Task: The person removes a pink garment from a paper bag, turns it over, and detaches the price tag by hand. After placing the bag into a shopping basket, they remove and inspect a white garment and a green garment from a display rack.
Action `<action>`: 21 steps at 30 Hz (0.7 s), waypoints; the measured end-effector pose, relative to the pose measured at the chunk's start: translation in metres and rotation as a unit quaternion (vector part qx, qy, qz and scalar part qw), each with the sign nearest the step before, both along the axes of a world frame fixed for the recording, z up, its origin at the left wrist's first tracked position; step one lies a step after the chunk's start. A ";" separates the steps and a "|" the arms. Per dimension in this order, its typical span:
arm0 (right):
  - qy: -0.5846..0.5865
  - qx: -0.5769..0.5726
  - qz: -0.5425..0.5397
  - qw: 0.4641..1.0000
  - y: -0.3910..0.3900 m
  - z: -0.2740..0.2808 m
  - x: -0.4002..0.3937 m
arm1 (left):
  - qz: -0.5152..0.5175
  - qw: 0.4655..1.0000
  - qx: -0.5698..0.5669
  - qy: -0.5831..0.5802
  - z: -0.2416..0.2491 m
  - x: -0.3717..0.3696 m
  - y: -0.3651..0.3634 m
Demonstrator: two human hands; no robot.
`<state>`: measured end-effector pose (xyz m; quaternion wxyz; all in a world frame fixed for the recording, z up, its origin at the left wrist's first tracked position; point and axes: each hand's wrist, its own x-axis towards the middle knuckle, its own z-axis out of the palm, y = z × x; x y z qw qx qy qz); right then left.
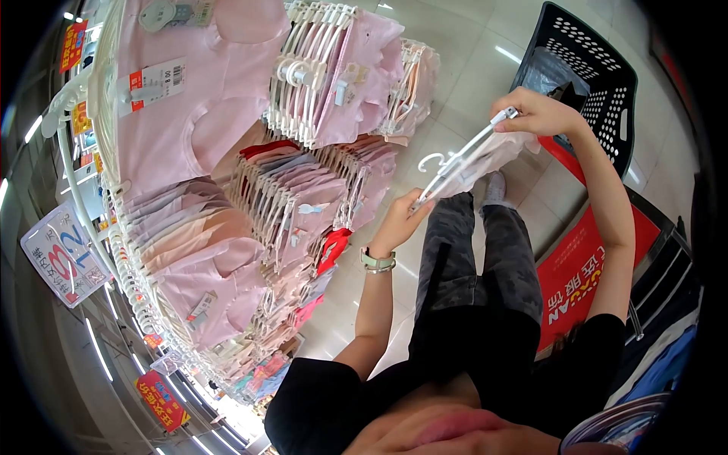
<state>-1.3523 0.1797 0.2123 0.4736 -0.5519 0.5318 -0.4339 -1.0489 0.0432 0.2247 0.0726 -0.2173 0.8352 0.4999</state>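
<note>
A white clip hanger (462,157) with a pale pink garment (497,159), likely underwear, is stretched between my two hands above my legs. My left hand (400,224), with a pale green watch at the wrist, pinches the near end of the hanger. At the far end, my right hand (540,114) is closed around the clip and the garment's edge. The hanger's hook (432,161) points left, free of any rail. The garment's full shape is hidden, as it is seen nearly edge-on.
To the left, a rack holds pink undershirts (201,83) and several rows of hanging underwear (292,182). A black perforated basket (607,83) with a plastic bag inside sits at the upper right. A red sign (569,280) stands at the right. A price card (64,254) hangs far left.
</note>
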 end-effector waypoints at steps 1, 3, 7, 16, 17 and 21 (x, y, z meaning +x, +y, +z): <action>0.015 0.019 0.011 1.000 0.000 -0.001 -0.002 | 0.029 0.998 0.006 -0.052 -0.002 0.000 -0.001; 0.023 0.011 -0.005 1.000 -0.001 -0.003 -0.001 | 0.056 0.993 0.013 -0.102 -0.010 0.001 -0.004; 0.118 0.123 -0.057 0.984 0.000 -0.013 0.000 | 0.093 0.992 -0.038 -0.077 -0.032 0.003 -0.015; 0.288 0.350 0.015 0.891 0.019 -0.039 0.007 | 0.098 0.977 -0.184 -0.037 -0.135 0.003 -0.066; 0.296 0.354 0.013 0.887 0.019 -0.040 0.008 | 0.100 0.973 -0.203 -0.050 -0.148 0.004 -0.072; 0.305 0.297 0.025 0.904 0.020 -0.052 0.011 | 0.166 0.968 -0.187 -0.029 -0.153 -0.012 -0.079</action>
